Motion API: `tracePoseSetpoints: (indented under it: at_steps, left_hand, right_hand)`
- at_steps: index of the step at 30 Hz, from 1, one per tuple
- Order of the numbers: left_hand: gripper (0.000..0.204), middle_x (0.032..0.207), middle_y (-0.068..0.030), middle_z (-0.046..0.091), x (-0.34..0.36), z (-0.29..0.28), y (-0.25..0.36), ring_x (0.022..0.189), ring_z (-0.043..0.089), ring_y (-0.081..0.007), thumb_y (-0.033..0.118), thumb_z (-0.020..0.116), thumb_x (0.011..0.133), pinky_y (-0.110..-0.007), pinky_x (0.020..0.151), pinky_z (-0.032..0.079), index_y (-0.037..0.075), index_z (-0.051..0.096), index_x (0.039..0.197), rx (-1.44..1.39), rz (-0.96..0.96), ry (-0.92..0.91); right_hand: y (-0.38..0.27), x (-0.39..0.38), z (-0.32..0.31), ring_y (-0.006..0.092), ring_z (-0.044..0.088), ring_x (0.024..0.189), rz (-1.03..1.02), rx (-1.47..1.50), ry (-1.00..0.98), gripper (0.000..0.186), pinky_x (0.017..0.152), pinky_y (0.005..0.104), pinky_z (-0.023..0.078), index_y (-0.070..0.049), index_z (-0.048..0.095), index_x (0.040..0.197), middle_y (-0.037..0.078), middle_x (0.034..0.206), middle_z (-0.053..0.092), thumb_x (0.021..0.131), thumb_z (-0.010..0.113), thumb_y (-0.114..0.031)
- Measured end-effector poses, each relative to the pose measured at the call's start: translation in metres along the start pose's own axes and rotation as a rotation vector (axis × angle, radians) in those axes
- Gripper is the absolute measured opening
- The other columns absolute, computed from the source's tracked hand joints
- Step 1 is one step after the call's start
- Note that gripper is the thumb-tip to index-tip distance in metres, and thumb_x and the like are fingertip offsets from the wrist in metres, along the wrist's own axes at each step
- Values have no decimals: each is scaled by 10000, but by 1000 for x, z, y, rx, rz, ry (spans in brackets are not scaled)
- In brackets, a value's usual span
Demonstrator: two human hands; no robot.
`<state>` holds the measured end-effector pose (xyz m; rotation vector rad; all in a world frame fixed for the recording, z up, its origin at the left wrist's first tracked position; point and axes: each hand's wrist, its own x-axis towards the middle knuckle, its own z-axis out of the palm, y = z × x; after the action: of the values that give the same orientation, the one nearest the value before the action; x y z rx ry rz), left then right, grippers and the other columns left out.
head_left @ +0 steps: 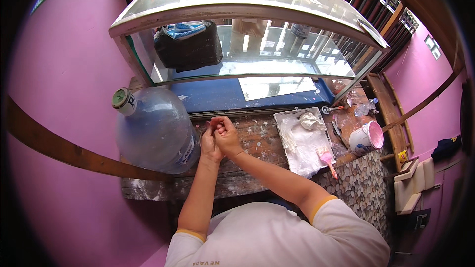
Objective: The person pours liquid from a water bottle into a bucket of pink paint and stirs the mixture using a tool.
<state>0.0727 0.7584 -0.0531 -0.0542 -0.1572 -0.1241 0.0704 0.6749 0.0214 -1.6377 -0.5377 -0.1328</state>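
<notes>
In the head view my left hand [211,144] and my right hand [226,137] are together above the worn wooden table [255,138], their fingers curled and pressed against each other. Whatever is between them, if anything, is hidden. Close beside them on the left stands a large translucent blue water jug [151,131] with a green-topped cap. To the right lies a white tray [282,121] holding pale plastic, a crumpled bundle and a pink-stained paintbrush [327,158]. Behind my hands is a glass display case [247,7] over a blue board [208,96].
A pink-stained bucket [361,140], a small plastic bottle [365,109] and tools sit at the table's right end. A dark bag [185,49] is inside the case. Pink walls [59,94] flank me; a curved wooden strip crosses on the left. Pale cushions [415,183] are at the right.
</notes>
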Motion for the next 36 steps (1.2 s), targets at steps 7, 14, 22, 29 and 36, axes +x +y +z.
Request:
tracePoseSetpoints:
  at_steps: [7, 14, 22, 29, 36]
  left_hand:
    - [411, 1458, -312, 497, 1, 48, -23, 1447, 414, -414, 193, 351, 1073, -518, 1233, 351, -105, 548, 1277, -12, 328, 197]
    - [551, 1576, -203, 407, -3, 49, -66, 1474, 393, -288, 237, 322, 1121, -391, 1231, 297, -33, 223, 1592, 689, 368, 505]
    - [635, 1724, -142, 86, -42, 46, -108, 1584, 104, -254, 343, 288, 1143, -367, 1264, 136, 33, 66, 1651, 1314, 337, 384]
    - [652, 1718, -113, 118, -36, 4, -48, 1570, 164, -246, 419, 292, 1142, -360, 1254, 202, 48, 117, 1650, 1022, 213, 482]
    - [554, 1670, -105, 264, -24, 56, -88, 1513, 332, -270, 310, 387, 1134, -374, 1213, 335, 73, 252, 1615, 789, 428, 538]
  right_hand:
    - [35, -4, -5, 209, 598, 1179, 533, 251, 32, 449, 984, 368, 501, -24, 488, 1380, 93, 1256, 634, 964, 639, -99]
    - [43, 30, -11, 287, 693, 1006, 834, 233, 33, 338, 923, 403, 538, -34, 696, 1111, 156, 978, 712, 995, 611, -340]
    - [86, 53, -21, 289, 702, 731, 901, 119, 76, 588, 781, 441, 551, -13, 771, 844, 139, 745, 723, 1056, 438, -449]
    - [51, 26, 9, 254, 647, 1060, 813, 483, -108, 541, 992, 384, 480, 8, 664, 1208, 187, 1124, 690, 1081, 427, -462]
    - [30, 38, -13, 273, 547, 1266, 1005, 950, 33, 994, 1084, 358, 479, 71, 164, 1582, 221, 1362, 535, 987, 583, -607]
